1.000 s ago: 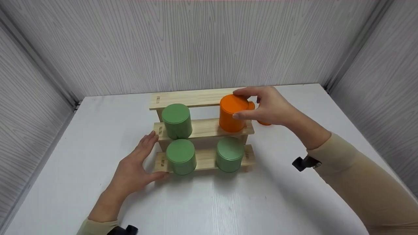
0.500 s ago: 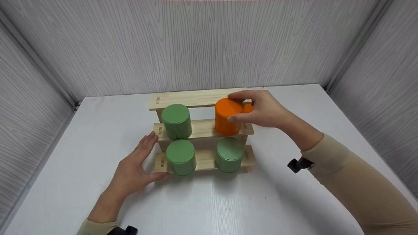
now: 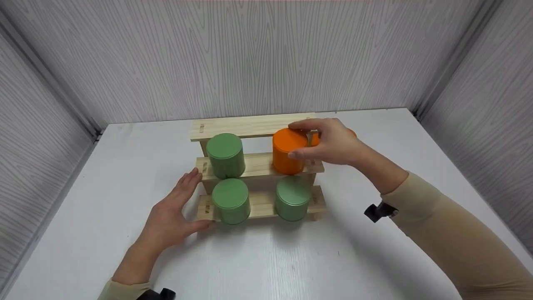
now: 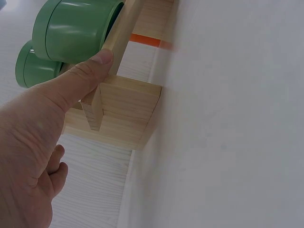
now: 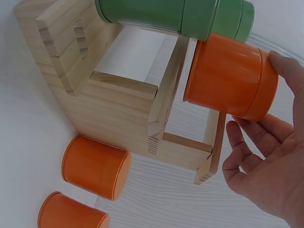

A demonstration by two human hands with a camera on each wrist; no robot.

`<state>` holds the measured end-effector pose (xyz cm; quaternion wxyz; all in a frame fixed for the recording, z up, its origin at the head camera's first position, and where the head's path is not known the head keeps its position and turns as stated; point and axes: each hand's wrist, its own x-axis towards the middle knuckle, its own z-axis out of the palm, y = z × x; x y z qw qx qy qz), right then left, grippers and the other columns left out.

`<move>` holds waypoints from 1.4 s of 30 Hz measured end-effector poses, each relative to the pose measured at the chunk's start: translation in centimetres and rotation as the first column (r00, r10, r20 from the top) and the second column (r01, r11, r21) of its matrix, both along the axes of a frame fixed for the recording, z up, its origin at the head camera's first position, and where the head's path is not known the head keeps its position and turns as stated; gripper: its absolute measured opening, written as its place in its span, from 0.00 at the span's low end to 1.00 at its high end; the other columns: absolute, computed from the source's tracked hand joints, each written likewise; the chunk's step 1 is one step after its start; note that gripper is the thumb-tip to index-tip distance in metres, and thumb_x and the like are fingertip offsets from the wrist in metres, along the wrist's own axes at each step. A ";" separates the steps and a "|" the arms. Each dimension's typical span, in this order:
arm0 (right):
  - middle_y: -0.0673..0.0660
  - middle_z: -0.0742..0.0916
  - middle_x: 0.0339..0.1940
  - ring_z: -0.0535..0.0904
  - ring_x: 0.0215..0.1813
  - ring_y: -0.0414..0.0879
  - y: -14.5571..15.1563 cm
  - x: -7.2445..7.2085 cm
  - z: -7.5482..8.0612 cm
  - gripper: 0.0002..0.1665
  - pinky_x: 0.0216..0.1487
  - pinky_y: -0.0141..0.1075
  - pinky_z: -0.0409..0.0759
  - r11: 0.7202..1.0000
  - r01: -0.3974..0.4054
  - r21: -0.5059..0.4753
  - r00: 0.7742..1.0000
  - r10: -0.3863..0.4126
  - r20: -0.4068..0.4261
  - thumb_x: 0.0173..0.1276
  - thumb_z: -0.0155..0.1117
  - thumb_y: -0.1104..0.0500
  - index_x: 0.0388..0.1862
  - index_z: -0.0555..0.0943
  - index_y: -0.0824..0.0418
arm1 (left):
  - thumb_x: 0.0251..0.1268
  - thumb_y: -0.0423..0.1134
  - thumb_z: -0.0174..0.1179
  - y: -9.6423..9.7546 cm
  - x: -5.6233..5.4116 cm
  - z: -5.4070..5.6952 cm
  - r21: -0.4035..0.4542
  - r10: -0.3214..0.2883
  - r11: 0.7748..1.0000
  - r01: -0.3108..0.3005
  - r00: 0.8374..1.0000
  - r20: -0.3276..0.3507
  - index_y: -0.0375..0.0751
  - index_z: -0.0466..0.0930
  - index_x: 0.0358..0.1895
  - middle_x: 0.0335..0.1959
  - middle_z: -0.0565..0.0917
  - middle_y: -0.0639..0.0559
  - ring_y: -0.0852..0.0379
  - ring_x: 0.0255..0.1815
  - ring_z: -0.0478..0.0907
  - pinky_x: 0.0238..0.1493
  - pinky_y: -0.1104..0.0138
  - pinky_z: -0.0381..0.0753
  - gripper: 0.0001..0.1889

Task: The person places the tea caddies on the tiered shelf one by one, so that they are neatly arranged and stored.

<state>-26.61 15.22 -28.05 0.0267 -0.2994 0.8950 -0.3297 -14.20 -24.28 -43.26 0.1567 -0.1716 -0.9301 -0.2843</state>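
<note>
My right hand (image 3: 337,143) pinches an orange lidded canister (image 3: 287,156) by its lid end, thumb in front and fingers behind. The canister stands upright at the right of the middle plank of a three-step wooden rack (image 3: 262,164). In the right wrist view, the held canister (image 5: 228,78) has its base at the plank. My left hand (image 3: 166,221) is at the rack's left end, fingers extended by the middle plank and thumb on the bottom plank. The left wrist view shows this straight thumb (image 4: 80,78) against the plank's edge, just beside a green canister (image 4: 78,31).
Green canisters stand at the left of the middle plank (image 3: 227,156) and on both sides of the bottom plank. The top plank (image 3: 245,125) is bare. Two more orange canisters (image 5: 95,166) are on the white table beside the rack's right end. Pale walls enclose the table.
My right hand has brought the orange canister left and slightly forward along the middle plank, slowing in the last half second. The left hand has stayed still.
</note>
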 end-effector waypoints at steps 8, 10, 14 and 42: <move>0.49 0.88 0.60 0.81 0.51 0.46 0.0 -0.2 -0.3 0.40 0.45 0.41 0.80 1.000 -0.027 -0.007 0.999 0.027 -0.018 0.63 0.82 0.43 0.72 0.82 0.54 | 0.43 0.45 0.89 0.0 0.0 0.0 -0.013 0.004 1.000 -0.004 1.000 0.011 0.51 0.56 0.87 0.87 0.57 0.56 0.48 0.85 0.56 0.77 0.48 0.70 0.66; 0.49 0.88 0.60 0.81 0.54 0.45 0.0 -0.2 -0.4 0.40 0.47 0.41 0.80 1.000 -0.029 -0.002 0.999 0.029 -0.020 0.63 0.82 0.43 0.72 0.82 0.54 | 0.43 0.46 0.89 0.0 0.0 0.1 -0.015 0.005 1.000 -0.005 1.000 0.013 0.51 0.56 0.87 0.86 0.58 0.56 0.48 0.85 0.56 0.77 0.49 0.69 0.66; 0.49 0.88 0.61 0.80 0.55 0.44 0.0 -0.3 -0.5 0.40 0.50 0.41 0.80 1.000 -0.027 0.007 0.999 0.028 -0.019 0.64 0.81 0.44 0.72 0.81 0.55 | 0.42 0.46 0.89 0.0 0.0 0.1 -0.017 0.007 1.000 -0.007 1.000 0.017 0.51 0.56 0.87 0.87 0.57 0.57 0.48 0.86 0.55 0.78 0.49 0.69 0.66; 0.51 0.87 0.64 0.81 0.62 0.46 0.1 -0.3 -0.7 0.42 0.61 0.44 0.81 0.998 -0.054 -0.022 0.999 0.054 0.003 0.64 0.82 0.46 0.73 0.80 0.58 | 0.42 0.46 0.89 0.1 0.0 0.2 -0.009 0.009 1.000 -0.008 0.999 0.039 0.52 0.55 0.87 0.87 0.56 0.58 0.50 0.86 0.54 0.77 0.48 0.69 0.66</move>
